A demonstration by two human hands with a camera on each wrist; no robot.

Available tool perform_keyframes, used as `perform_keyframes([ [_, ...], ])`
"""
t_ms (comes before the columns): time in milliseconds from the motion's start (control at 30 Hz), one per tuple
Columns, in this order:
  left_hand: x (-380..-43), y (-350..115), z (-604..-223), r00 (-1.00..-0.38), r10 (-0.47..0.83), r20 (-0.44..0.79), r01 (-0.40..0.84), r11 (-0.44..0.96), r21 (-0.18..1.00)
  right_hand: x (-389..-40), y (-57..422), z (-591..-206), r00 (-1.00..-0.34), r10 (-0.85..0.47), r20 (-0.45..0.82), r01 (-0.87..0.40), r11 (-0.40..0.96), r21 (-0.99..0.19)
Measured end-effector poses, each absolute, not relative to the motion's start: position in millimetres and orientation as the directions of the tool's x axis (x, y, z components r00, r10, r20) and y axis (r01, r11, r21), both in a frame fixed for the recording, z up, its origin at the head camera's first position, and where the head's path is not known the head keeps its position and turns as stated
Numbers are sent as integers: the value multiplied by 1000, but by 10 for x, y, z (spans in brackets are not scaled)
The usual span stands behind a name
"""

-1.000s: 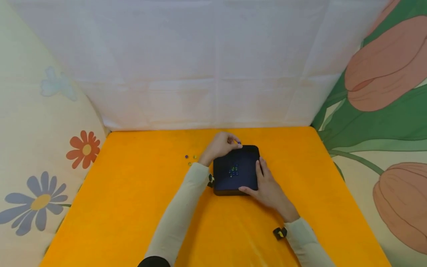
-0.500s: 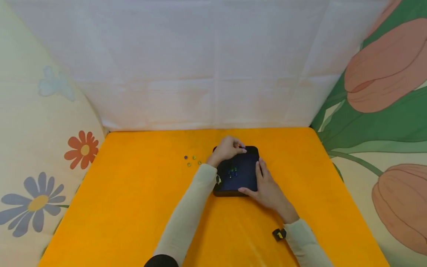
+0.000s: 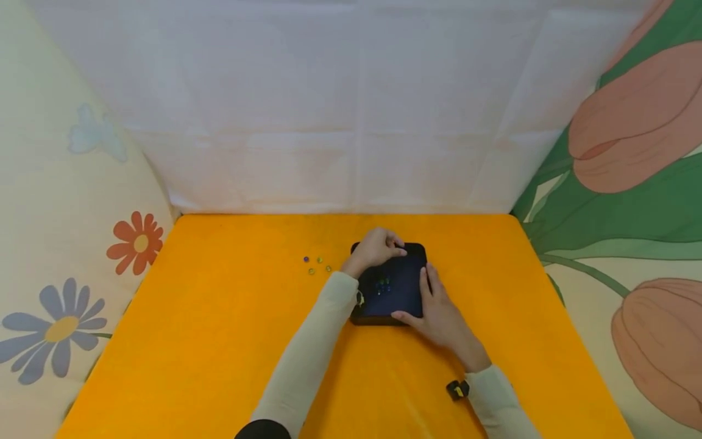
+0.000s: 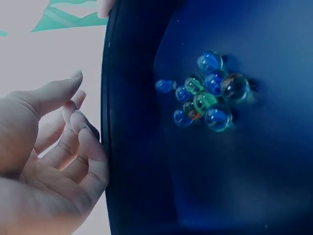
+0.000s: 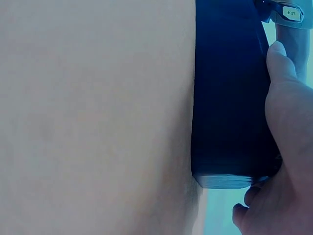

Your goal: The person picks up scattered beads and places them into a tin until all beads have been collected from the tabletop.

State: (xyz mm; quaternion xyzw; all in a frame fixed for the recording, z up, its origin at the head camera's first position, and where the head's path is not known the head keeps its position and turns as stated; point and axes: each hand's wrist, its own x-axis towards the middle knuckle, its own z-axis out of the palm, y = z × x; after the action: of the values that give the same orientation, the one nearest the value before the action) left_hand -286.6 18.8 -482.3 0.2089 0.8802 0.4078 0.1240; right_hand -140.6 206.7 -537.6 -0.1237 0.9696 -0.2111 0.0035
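Observation:
A black square box [image 3: 378, 320] stands on the yellow-orange tabletop. Over its far rim is my left hand [image 3: 378, 247]; in the left wrist view its fingers [image 4: 93, 161] are loosely bent, the thumb apart from them, and nothing shows between. Several glass marbles [image 4: 204, 102], blue, green and dark brownish, cluster on the box floor, and a blue marble [image 4: 165, 86] lies a little off from the group. My right hand [image 3: 441, 311] holds the box's near right corner, thumb on the near rim and fingers along the right side.
Left of the box, a blue marble [image 3: 306, 259] and three yellowish marbles [image 3: 320, 260] lie loose on the tabletop [image 3: 219, 341]. A white cloth [image 3: 263, 110] hangs behind the far edge, with flower-printed cloths on both sides.
My left hand has moved right, over the box's far rim, and the purple-blue marble between its fingertips no longer shows there. The right hand has stayed at the box.

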Motion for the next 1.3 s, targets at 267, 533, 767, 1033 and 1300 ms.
perform_keyframes([
  [267, -2838, 158, -4684, -875, 484, -8, 323, 597, 735, -1406, 2077, -5352, -968, -248, 42, -245, 891, -383],
  [533, -2791, 74, -4484, -851, 524, 17, 375, 587, 717, -1412, 2076, -5337, -967, -250, 41, -247, 895, -371],
  [767, -2735, -59, -4418, -855, 518, 3, 369, 606, 705, -1406, 2083, -5334, -967, -253, 19, -241, 894, -377],
  [1033, -2730, -267, -4392, -846, 533, -2, 388, 618, 684, -1403, 2079, -5350, -971, -239, 4, -222, 898, -379],
  [1300, -2701, -571, -4408, -878, 476, -44, 318, 651, 689, -1404, 2074, -5349, -973, -230, -7, -208, 895, -395],
])
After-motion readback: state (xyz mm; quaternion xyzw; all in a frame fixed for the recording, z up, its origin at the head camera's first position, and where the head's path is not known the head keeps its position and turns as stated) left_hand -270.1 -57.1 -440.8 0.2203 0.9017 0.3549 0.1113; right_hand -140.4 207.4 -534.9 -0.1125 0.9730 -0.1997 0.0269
